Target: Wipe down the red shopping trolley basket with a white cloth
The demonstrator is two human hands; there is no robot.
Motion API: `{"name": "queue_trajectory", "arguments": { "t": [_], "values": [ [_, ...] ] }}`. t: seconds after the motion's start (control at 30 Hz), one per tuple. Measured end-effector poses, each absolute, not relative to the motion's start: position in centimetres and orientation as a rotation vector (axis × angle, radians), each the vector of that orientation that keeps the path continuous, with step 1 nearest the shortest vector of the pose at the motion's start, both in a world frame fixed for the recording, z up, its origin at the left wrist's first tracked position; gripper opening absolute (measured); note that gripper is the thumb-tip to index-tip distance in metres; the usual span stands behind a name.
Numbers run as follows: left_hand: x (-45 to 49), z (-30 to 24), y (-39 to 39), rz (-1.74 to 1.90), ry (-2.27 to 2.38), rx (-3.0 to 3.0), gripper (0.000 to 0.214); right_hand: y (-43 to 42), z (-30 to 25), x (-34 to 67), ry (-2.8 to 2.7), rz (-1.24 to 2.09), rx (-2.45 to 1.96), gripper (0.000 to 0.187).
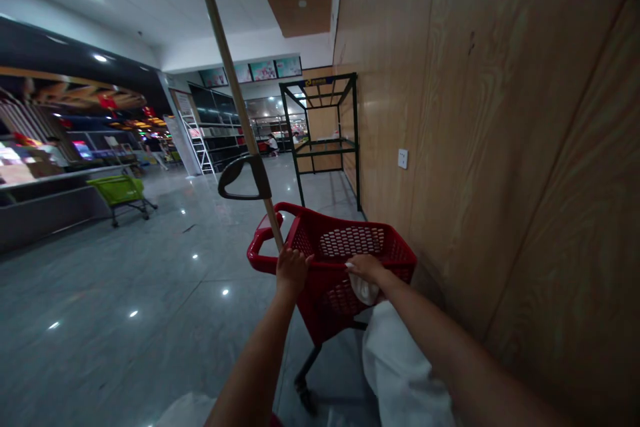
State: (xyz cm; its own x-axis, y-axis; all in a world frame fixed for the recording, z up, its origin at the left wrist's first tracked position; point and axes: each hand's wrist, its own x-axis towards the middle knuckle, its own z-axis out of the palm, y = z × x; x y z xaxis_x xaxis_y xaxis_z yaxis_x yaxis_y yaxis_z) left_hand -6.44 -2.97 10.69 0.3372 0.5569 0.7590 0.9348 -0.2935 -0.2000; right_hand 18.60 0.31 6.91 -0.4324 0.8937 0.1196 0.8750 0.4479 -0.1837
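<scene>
A red plastic shopping cart [360, 223] with perforated sides stands before me, its handle end to the left. My left hand [293, 271] is closed at the cart's near rim, around the lower end of a long pale pole [235, 83]. The pole leans up to the left, with a dark loop-shaped grip [244, 178] partway along and a broad beige panel at its top, cut off by the frame. My right hand [367, 268] is closed at the same rim, pinching a crumpled white cloth or thin bag [364, 288] that hangs against the cart's side.
A wood-panelled wall [480, 147] with a socket [403, 159] runs close on the right. Ahead stands a dark metal frame [320, 147]. A green cart [117, 190] is by the left counter. A stepladder [197, 143] and people are farther back on the shiny tiled floor [165, 267].
</scene>
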Motion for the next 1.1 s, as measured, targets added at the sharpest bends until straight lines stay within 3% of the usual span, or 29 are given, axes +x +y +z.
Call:
{"name": "queue_trajectory", "arguments": {
  "t": [0.63,0.9,1.1],
  "values": [
    [-8.6,12.1,-0.2,-0.402,-1.28,-2.19,0.022,2.6,6.5,17.7,-2.437,0.184,-1.545,0.026],
    [-8.5,11.7,-1.2,-0.622,-1.287,-2.271,0.018,1.0,7.4,17.9,-2.416,0.191,-1.574,0.028],
    [-4.7,9.6,-3.5,-0.585,-1.403,-2.202,0.022,-0.3,7.2,18.3,-2.41,0.161,-1.622,0.03]
  ]
}}
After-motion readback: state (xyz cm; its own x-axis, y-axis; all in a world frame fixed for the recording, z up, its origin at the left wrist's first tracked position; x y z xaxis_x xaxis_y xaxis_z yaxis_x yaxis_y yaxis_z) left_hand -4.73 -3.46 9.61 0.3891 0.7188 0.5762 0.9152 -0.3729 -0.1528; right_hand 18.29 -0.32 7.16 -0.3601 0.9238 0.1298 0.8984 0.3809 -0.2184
